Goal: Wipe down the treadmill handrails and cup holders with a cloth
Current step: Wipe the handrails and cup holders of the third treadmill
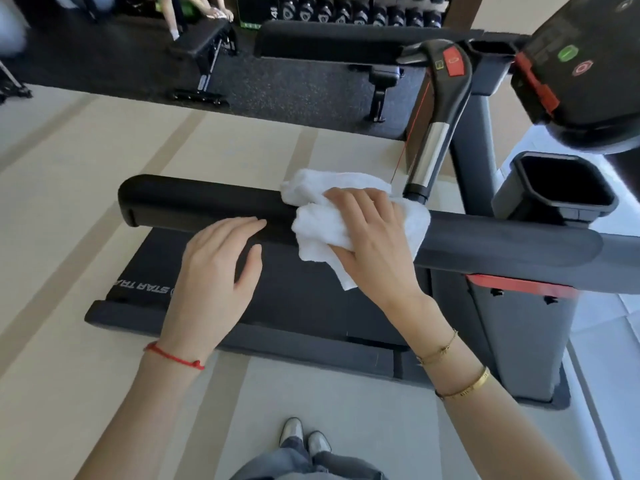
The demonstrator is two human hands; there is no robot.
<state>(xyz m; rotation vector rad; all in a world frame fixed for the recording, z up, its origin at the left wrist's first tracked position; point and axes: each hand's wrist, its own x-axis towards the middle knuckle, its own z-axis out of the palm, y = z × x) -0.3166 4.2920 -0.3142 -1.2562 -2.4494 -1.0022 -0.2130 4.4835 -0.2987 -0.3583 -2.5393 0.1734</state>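
Observation:
The near black handrail (207, 206) of the treadmill runs left to right across the middle. A white cloth (315, 230) is draped over it. My right hand (370, 237) lies on top, fingers curved over the rail and thumb on the near side, holding the cloth bunched against it. My left hand (214, 268) is just left of the cloth, its straight fingertips touching the rail's near face. A square black cup holder (519, 199) stands at the right end of the rail. The far handrail (329, 43) crosses the top.
A curved grip with a chrome sleeve and red button (446, 84) rises behind the cloth. The console (595, 84) overhangs at upper right. The treadmill belt (294, 299) lies below the rail. A weight bench (201, 43), a dumbbell rack and another person's legs are at the back.

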